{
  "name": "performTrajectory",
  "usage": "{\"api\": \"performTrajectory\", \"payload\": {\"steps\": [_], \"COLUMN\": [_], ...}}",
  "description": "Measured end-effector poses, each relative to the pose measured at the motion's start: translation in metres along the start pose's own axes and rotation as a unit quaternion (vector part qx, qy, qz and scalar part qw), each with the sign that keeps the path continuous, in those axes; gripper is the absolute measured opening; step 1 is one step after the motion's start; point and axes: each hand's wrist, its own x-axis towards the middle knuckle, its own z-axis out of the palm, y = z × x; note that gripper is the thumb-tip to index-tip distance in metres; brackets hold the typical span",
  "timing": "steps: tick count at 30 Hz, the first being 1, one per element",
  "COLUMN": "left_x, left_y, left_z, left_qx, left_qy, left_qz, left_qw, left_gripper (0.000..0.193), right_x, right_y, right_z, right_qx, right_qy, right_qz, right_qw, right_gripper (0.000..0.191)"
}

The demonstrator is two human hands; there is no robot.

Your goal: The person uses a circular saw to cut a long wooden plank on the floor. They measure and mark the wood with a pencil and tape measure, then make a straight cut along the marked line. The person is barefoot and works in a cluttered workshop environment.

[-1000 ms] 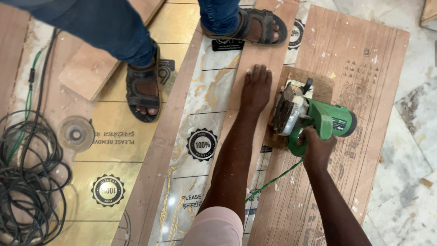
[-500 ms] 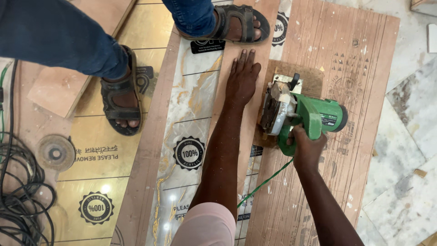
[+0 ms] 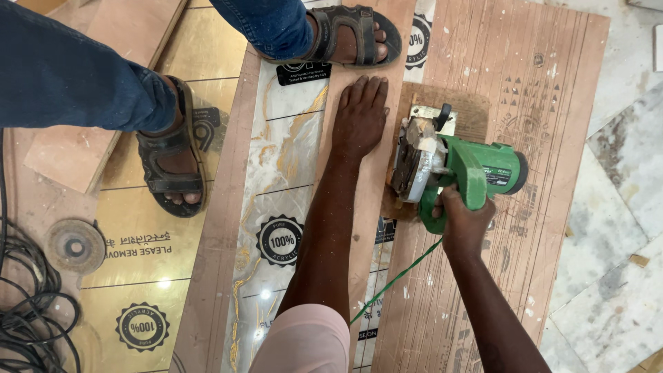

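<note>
The right hand (image 3: 464, 220) is gripping the green circular saw (image 3: 452, 169) on the plywood sheet (image 3: 545, 90); at its nine o'clock, the left hand (image 3: 359, 114) is pressing flat, fingers spread, on a wooden strip (image 3: 366, 207)

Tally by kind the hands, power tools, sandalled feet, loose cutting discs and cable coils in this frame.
Hands: 2, left hand flat on the sheet, right hand gripping the saw
Power tools: 1, green saw
Sandalled feet (another person's): 2, one, other
Loose discs: 1, disc
Cable coils: 1, black coil
Total: 7
</note>
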Motion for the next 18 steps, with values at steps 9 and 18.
{"api": "performTrajectory", "payload": {"steps": [9,18], "left_x": [0.004,0.008], "left_y": [-0.002,-0.004], "left_z": [0.001,0.002], "left_qx": [0.001,0.014], "left_qy": [-0.019,-0.068], "left_qz": [0.000,0.006], "left_qw": [1.000,0.998], "left_gripper": [0.053,0.059], "right_x": [0.013,0.024], "right_y": [-0.004,-0.009], "right_z": [0.005,0.011], "right_qx": [0.032,0.044], "right_qy": [-0.002,-0.007], "right_qz": [0.004,-0.003], "right_qw": [0.999,0.999], "right_gripper": [0.008,0.009]}}
